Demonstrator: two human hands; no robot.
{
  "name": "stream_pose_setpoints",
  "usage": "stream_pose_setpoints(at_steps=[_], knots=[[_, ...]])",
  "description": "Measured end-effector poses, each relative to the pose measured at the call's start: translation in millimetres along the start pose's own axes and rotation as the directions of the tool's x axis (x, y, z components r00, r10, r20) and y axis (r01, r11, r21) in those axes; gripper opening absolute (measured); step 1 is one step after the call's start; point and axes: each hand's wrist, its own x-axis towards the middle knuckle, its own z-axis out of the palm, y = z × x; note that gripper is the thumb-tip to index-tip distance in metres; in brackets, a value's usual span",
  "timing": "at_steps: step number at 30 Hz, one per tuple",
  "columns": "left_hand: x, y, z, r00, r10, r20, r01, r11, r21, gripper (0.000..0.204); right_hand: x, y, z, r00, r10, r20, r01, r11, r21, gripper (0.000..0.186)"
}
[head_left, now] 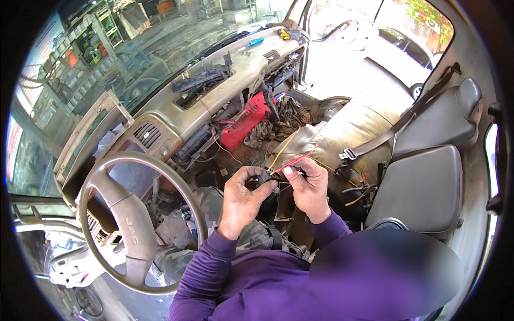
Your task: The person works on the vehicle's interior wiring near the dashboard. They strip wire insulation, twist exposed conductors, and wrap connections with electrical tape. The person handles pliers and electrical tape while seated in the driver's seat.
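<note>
Above my lap, my left hand [242, 202] pinches a small dark connector-like piece [264, 176] between thumb and fingers. Its exact kind is too small to make out. Close on its right, my right hand [309, 190] is closed with a thin red wire [293, 161] between thumb and forefinger. The red wire runs down toward the dark piece. A yellow wire [284, 148] rises from the same spot. Whether either wire is joined to the piece is hidden by my fingertips.
The steering wheel [140, 222] stands to the left. Ahead, the dashboard [201, 104] is partly stripped, with a red bag-like item [247, 120] and tangled wiring [286, 115] below it. On the right are grey seats [415, 187], a belt tongue [348, 154] and pliers [357, 195].
</note>
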Motion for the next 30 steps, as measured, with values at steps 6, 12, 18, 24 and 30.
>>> stream_pose_setpoints(at_steps=[6,12,18,24,30], knots=[[-10,6,-2,0.990,-0.139,-0.001,0.139,0.990,0.029,0.024,-4,-4,3,0.982,0.186,0.040,-0.190,0.968,0.165,0.012],[-21,-20,-7,0.975,-0.222,0.001,0.222,0.974,-0.045,0.025,-25,12,10,0.950,0.313,0.013,-0.291,0.867,0.404,0.007],[-26,-6,-4,0.978,0.198,-0.071,-0.144,0.875,0.461,0.030,-22,7,-12,0.946,0.234,0.226,-0.273,0.948,0.163,0.020],[-33,-6,10,0.969,0.214,-0.126,-0.159,0.923,0.349,0.037,-32,0,2,0.902,0.368,0.226,-0.432,0.756,0.492,0.023],[-40,2,1,0.923,0.368,-0.112,-0.268,0.824,0.498,0.040,-28,-5,20,0.885,0.369,0.283,-0.463,0.754,0.467,0.024]])
